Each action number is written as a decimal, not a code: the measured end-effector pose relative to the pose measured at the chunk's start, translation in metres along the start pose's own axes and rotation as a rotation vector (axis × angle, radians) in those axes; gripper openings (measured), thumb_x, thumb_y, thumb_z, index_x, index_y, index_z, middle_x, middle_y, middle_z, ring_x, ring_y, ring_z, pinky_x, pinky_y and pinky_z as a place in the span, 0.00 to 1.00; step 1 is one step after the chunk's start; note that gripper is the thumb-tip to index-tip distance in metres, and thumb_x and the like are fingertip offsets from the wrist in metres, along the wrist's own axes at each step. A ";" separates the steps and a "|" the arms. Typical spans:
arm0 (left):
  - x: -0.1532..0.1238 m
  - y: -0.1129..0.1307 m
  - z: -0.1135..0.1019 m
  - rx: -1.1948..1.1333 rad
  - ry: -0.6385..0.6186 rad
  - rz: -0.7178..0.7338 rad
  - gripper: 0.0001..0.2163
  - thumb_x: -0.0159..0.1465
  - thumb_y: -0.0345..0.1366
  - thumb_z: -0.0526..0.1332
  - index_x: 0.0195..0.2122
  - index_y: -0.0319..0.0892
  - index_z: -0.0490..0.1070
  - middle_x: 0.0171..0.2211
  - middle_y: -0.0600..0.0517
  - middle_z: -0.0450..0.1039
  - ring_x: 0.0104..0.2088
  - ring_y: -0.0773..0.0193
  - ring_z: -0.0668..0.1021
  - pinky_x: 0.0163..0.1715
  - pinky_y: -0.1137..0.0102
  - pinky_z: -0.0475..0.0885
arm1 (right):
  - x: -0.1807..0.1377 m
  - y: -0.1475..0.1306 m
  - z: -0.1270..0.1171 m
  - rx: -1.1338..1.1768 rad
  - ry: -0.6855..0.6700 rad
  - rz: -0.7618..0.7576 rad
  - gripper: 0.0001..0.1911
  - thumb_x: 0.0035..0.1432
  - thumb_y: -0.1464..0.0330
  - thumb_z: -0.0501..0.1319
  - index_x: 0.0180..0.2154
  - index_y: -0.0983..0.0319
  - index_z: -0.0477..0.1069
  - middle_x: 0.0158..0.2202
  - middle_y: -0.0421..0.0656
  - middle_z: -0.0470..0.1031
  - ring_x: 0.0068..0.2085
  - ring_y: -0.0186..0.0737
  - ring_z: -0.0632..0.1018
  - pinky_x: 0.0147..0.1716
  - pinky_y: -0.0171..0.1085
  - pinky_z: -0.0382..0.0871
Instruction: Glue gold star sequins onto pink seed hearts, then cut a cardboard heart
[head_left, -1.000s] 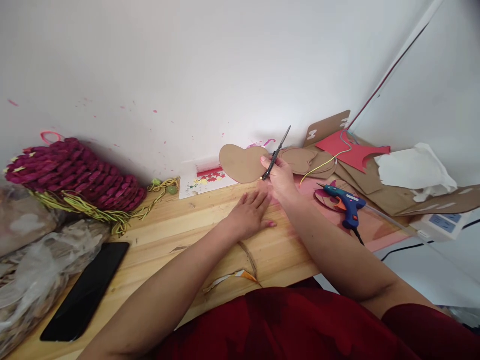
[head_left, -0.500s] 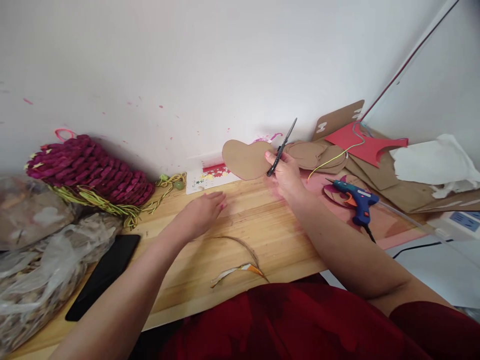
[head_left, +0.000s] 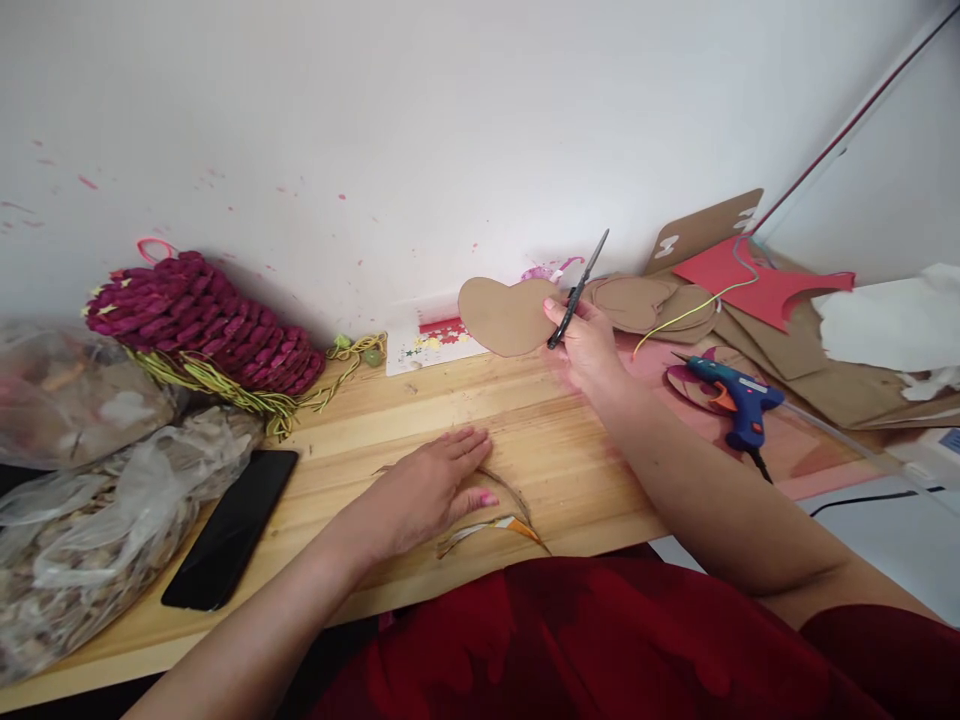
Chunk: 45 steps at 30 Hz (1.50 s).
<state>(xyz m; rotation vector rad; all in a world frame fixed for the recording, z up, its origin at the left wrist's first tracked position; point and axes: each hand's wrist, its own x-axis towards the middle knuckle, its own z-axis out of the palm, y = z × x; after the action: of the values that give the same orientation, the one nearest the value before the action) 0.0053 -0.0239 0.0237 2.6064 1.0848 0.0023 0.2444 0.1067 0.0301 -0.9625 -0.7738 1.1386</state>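
My right hand (head_left: 589, 345) is closed around black scissors (head_left: 582, 290), blades pointing up and away. Its thumb also presses on the right edge of a brown cardboard heart (head_left: 504, 315), which stands tilted near the wall. My left hand (head_left: 431, 490) lies flat on the wooden table, fingers stretched out. Partly under it are a thin curved cardboard offcut (head_left: 514, 492) and a whitish-orange scrap (head_left: 517, 526) by the table's front edge. Behind my right hand rest more heart-shaped cardboard pieces (head_left: 622, 305).
A blue glue gun (head_left: 739, 400) lies right on a pink sheet (head_left: 802, 465), near red paper (head_left: 739, 280) and cardboard. To the left are a purple woven pine-cone-like piece (head_left: 217, 330), a black phone (head_left: 232, 530) and plastic bags (head_left: 127, 530). Star cutouts (head_left: 442, 338) lie by the wall.
My left hand has moved nearer to me and right, coming down over the curved offcut. The right hand still holds the scissors and heart; the view has shifted slightly.
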 end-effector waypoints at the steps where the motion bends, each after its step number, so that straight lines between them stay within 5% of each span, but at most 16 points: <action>1: -0.006 0.006 0.000 0.012 0.013 -0.015 0.32 0.70 0.56 0.48 0.68 0.40 0.56 0.68 0.43 0.57 0.68 0.56 0.60 0.67 0.60 0.57 | 0.000 0.000 0.000 -0.002 -0.004 0.002 0.15 0.42 0.64 0.74 0.28 0.59 0.70 0.20 0.32 0.68 0.20 0.29 0.70 0.15 0.29 0.61; 6: -0.022 0.017 0.012 0.055 0.095 0.014 0.38 0.63 0.60 0.57 0.66 0.39 0.59 0.66 0.40 0.62 0.65 0.49 0.66 0.64 0.54 0.61 | 0.001 0.003 -0.002 -0.016 -0.005 -0.009 0.14 0.42 0.63 0.72 0.29 0.59 0.70 0.23 0.34 0.71 0.23 0.31 0.72 0.16 0.29 0.61; 11: -0.029 0.009 0.029 -0.007 0.300 -0.006 0.13 0.70 0.40 0.57 0.52 0.44 0.73 0.51 0.46 0.76 0.52 0.57 0.76 0.52 0.61 0.71 | 0.003 0.006 -0.003 -0.015 -0.001 -0.013 0.16 0.40 0.61 0.73 0.29 0.59 0.70 0.22 0.33 0.71 0.22 0.31 0.70 0.16 0.30 0.59; 16: -0.031 0.010 0.031 0.021 0.374 -0.094 0.08 0.71 0.32 0.54 0.42 0.43 0.73 0.38 0.50 0.76 0.41 0.59 0.74 0.44 0.61 0.67 | 0.001 0.004 -0.002 -0.004 -0.012 -0.003 0.16 0.38 0.62 0.73 0.28 0.59 0.70 0.22 0.33 0.71 0.21 0.30 0.69 0.14 0.30 0.56; 22: -0.038 0.008 0.014 0.140 0.342 -0.110 0.07 0.72 0.31 0.53 0.41 0.43 0.70 0.39 0.50 0.75 0.42 0.59 0.72 0.46 0.60 0.62 | 0.000 0.003 -0.002 -0.007 -0.013 0.005 0.15 0.39 0.63 0.73 0.27 0.59 0.69 0.20 0.32 0.69 0.18 0.28 0.65 0.12 0.29 0.48; 30: -0.065 -0.035 -0.003 0.275 0.404 -0.336 0.07 0.70 0.33 0.56 0.38 0.44 0.74 0.37 0.49 0.78 0.41 0.56 0.75 0.43 0.58 0.62 | 0.005 0.004 -0.005 -0.018 0.016 0.002 0.14 0.42 0.64 0.73 0.26 0.57 0.69 0.20 0.34 0.69 0.17 0.29 0.63 0.10 0.31 0.41; 39: -0.066 -0.044 0.009 0.179 0.365 -0.439 0.16 0.67 0.36 0.60 0.56 0.47 0.69 0.49 0.44 0.74 0.50 0.50 0.74 0.46 0.55 0.67 | 0.002 0.000 -0.002 -0.007 0.040 0.013 0.13 0.43 0.67 0.73 0.24 0.58 0.69 0.20 0.34 0.70 0.17 0.29 0.64 0.09 0.31 0.42; 45: -0.069 -0.051 0.008 0.177 0.386 -0.493 0.06 0.65 0.37 0.62 0.42 0.45 0.75 0.44 0.45 0.76 0.47 0.50 0.75 0.44 0.57 0.68 | 0.000 -0.004 0.000 0.019 0.042 0.013 0.11 0.45 0.70 0.72 0.26 0.59 0.70 0.21 0.33 0.69 0.17 0.27 0.64 0.09 0.29 0.43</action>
<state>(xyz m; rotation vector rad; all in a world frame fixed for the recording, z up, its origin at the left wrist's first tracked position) -0.0778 -0.0399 0.0099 2.4689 1.9179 0.3214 0.2457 0.1066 0.0337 -0.9741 -0.7229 1.1316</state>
